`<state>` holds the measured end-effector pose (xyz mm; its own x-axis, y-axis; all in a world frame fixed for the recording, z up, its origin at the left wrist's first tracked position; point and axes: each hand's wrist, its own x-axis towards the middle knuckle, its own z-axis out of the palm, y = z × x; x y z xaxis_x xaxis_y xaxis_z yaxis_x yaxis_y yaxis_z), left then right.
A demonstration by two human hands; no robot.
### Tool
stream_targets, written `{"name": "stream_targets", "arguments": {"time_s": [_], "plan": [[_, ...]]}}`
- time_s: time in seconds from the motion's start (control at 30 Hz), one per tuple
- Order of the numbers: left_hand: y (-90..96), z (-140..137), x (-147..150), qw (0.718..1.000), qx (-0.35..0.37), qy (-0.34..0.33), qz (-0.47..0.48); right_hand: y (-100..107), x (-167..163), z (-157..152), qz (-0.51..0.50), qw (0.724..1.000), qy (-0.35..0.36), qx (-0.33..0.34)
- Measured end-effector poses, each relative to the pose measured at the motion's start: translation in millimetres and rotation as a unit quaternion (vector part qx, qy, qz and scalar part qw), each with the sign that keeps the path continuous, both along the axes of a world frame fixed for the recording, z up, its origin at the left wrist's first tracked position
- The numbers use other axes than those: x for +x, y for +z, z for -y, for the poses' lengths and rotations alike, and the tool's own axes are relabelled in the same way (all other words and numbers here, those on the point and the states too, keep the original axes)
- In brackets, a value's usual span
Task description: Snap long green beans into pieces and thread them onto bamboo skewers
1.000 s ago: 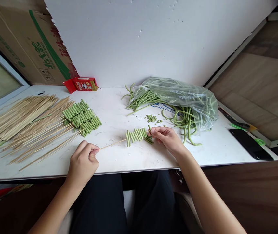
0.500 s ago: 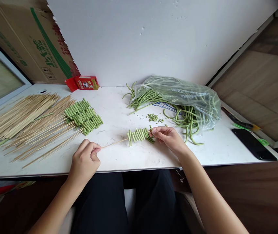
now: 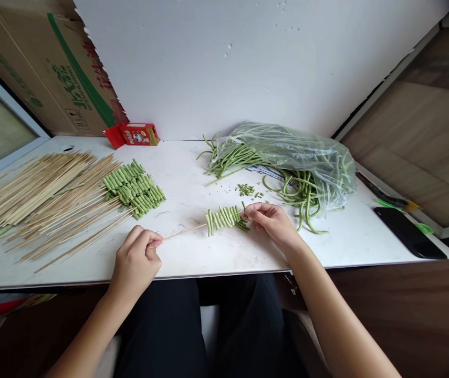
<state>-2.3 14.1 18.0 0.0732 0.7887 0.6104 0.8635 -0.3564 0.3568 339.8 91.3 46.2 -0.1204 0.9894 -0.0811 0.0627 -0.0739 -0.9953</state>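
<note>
Skewer (image 3: 185, 231) runs between both hands, over front part of the bench (image 3: 192, 257), sloping up slightly to the right. Dark-trousered legs (image 3: 165, 325) below the near edge. Left hand (image 3: 136, 257): thumb and index pinch the bare end of the skewer, other fingers curled in. Right hand (image 3: 273, 224): thumb and index pinch a bean piece (image 3: 243, 205) at the other end. Row of threaded green pieces (image 3: 222, 218) sits on the skewer just beside the right fingers, pieces standing crosswise, a few leaning. Small pile of cut pieces (image 3: 243, 226) on the bench, partly hidden behind the row and right hand.

Left side: loose bamboo sticks (image 3: 31, 191) in a wide heap; stack of loaded skewers (image 3: 134, 189) beside it, sticks pointing left. Right side: black phone (image 3: 407, 233) flat near the bench edge. Past the right hand: tiny green bits (image 3: 246, 189), then long beans (image 3: 306, 194) spilling from a clear plastic bag (image 3: 303, 144). Further back: red box (image 3: 141, 135), lid flap open; carton (image 3: 47, 68) at left; white panel (image 3: 248, 68) behind all.
</note>
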Motion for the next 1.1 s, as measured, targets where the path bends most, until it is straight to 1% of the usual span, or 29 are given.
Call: {"name": "stream_targets", "arguments": {"time_s": [0.3, 0.63, 0.97, 1.1], "plan": [[-0.9, 0.0, -0.8, 1.000, 0.002, -0.007, -0.006, -3.4, -1.7, 0.2, -0.014, 1.000, 0.012, 0.001], [-1.2, -0.2, -0.4, 1.000, -0.002, -0.011, -0.007, -3.7, -1.7, 2.4, 0.006, 1.000, 0.016, 0.016], [-1.5, -0.2, -0.5, 1.000, -0.005, -0.015, -0.009, -4.4, -3.4, 2.5, -0.019, 1.000, 0.005, 0.019], [-1.5, -0.3, -0.9, 1.000, -0.006, -0.018, -0.007, -6.2, -3.9, 2.6, -0.036, 0.999, 0.003, 0.007]]}}
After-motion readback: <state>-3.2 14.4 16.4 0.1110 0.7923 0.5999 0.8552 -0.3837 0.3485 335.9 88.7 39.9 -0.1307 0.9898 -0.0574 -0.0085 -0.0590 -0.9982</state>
